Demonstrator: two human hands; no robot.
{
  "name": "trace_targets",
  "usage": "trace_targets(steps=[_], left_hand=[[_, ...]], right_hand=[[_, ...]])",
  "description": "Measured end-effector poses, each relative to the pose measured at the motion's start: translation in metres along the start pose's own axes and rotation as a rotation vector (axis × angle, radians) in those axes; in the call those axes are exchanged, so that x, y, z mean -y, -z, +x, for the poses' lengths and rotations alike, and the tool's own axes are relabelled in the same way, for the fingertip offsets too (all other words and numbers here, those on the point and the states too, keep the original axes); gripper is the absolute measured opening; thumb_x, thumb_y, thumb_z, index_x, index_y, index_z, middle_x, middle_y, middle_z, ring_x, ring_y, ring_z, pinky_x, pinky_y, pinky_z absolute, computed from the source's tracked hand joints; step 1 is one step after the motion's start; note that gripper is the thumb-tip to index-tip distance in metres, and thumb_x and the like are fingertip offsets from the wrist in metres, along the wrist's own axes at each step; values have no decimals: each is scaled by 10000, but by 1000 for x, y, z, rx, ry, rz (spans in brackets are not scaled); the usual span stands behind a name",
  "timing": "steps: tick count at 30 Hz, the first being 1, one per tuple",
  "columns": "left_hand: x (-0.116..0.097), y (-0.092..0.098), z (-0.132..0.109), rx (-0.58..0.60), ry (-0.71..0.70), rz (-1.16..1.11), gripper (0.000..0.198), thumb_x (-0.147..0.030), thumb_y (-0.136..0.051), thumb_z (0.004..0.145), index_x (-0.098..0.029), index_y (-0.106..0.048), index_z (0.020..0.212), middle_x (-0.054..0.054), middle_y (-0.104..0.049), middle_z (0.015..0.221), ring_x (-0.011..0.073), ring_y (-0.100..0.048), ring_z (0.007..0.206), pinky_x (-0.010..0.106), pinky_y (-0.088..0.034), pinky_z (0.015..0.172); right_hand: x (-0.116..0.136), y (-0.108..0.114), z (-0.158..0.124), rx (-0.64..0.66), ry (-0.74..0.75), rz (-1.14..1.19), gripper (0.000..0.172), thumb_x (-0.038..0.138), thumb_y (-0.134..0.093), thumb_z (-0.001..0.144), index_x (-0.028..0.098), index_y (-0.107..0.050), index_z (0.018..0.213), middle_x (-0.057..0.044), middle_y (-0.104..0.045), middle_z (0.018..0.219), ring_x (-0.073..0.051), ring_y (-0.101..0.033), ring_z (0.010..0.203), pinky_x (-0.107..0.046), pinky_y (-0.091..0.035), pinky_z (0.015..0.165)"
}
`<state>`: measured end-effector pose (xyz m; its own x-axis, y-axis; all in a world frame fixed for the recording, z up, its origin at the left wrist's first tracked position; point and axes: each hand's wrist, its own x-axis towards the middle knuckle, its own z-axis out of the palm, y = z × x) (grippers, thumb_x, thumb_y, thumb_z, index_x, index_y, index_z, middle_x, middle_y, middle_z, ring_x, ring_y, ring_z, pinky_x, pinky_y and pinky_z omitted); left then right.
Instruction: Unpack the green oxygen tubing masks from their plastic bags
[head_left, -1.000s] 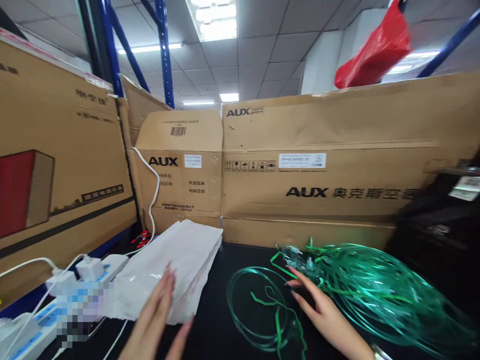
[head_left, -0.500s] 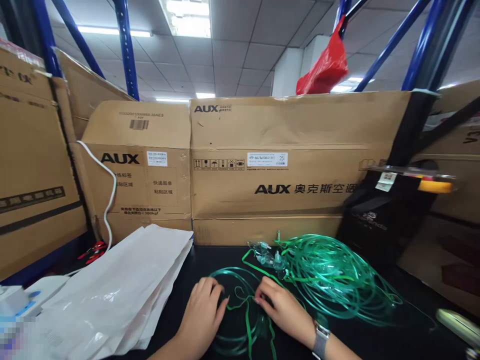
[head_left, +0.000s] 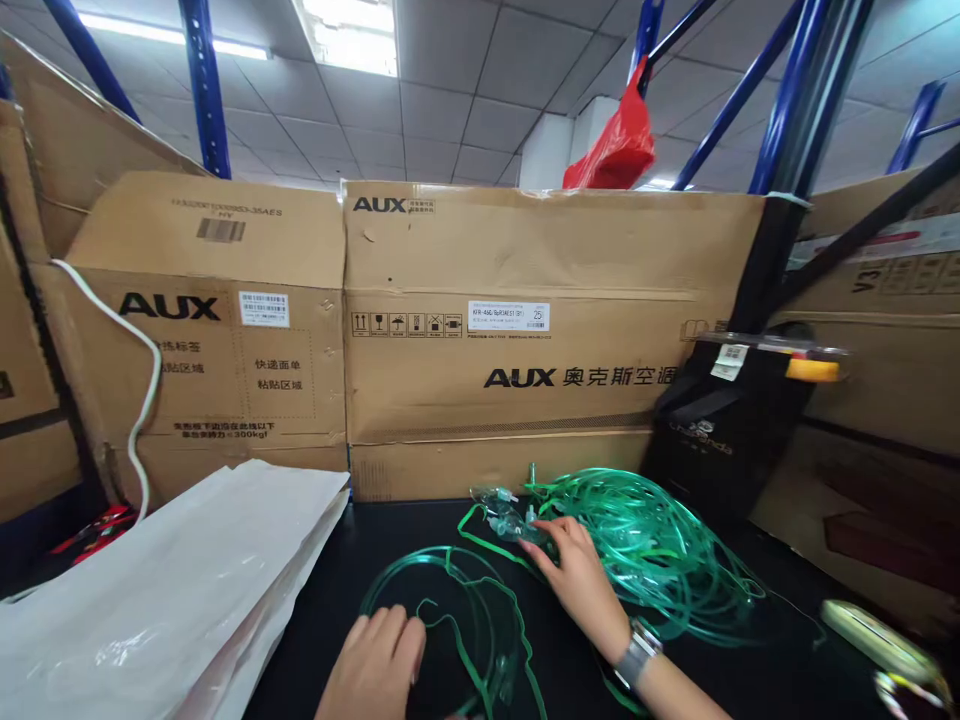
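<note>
A coil of clear green tubing (head_left: pixel 427 556) with a thin green strap (head_left: pixel 523 620) lies on the black table. My left hand (head_left: pixel 375 665) rests at the coil's lower left, its fingers curled over the tubing; what they hold, if anything, is hidden. Farther right, my right hand (head_left: pixel 581 580), with a watch on the wrist, reaches to the small clear connectors (head_left: pixel 506 515) at the left edge of a big tangled pile of green tubing (head_left: pixel 667 550). Its thumb and fingers are apart, with nothing visibly gripped.
White plastic bags (head_left: pixel 180 590) lie on the left. Cardboard boxes (head_left: pixel 420 400) stand along the back. A black bag (head_left: pixel 705 440) is behind the pile, and a shiny yellow-green object (head_left: pixel 877 635) lies at the right edge.
My right hand has left the small coil and moved to the connectors by the pile. My left hand has shifted down and left. The view has turned slightly right.
</note>
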<state>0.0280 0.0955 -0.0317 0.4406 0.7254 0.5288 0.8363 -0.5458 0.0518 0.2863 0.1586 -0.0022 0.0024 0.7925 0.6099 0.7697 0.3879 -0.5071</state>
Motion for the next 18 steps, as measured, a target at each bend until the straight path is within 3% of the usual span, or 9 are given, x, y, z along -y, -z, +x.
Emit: trace_targets(steps=[4, 8, 11, 14, 16, 18], left_hand=[[-10, -3, 0, 16, 120, 140, 421, -573, -545, 678, -163, -589, 761, 85, -618, 749, 276, -566, 731, 405, -424, 661], [5, 11, 13, 93, 204, 39, 268, -405, -466, 815, -162, -560, 748, 71, -585, 761, 247, -544, 720, 386, -412, 660], [11, 20, 15, 81, 286, -227, 207, -332, -434, 837, -187, -497, 703, 23, -525, 708, 193, -524, 671, 327, -411, 626], [3, 18, 7, -25, 338, -584, 130, -329, -453, 822, -207, -496, 818, -13, -478, 685, 148, -503, 617, 271, -403, 573], [-5, 11, 1, -57, 396, -859, 252, -368, -505, 786, -219, -471, 986, -18, -485, 701, 127, -499, 572, 233, -367, 477], [-13, 4, -3, -38, 462, -1137, 544, -406, -587, 720, -237, -350, 1179, -5, -516, 751, 122, -521, 561, 205, -319, 412]], right_hand=[[9, -10, 2, 30, 14, 67, 91, 293, -559, 745, 209, -576, 715, -80, -517, 857, -269, -467, 858, -436, -377, 795], [16, -5, 0, 27, -28, 211, 172, 347, -476, 798, 208, -499, 698, -73, -508, 841, -237, -487, 836, -401, -391, 789], [16, 3, -5, 67, -134, 341, 260, 443, -395, 836, 208, -441, 737, -30, -507, 653, -188, -501, 604, -340, -432, 587], [24, 8, -12, 158, -202, 475, 340, 532, -334, 845, 208, -403, 769, 5, -519, 548, -147, -483, 457, -287, -419, 470], [35, 8, -16, 228, -241, 644, 374, 577, -390, 812, 207, -402, 761, -3, -555, 603, -145, -536, 507, -291, -454, 527], [47, 6, -22, 328, -304, 863, 377, 570, -501, 763, 202, -423, 746, 1, -565, 650, -144, -567, 576, -288, -463, 596]])
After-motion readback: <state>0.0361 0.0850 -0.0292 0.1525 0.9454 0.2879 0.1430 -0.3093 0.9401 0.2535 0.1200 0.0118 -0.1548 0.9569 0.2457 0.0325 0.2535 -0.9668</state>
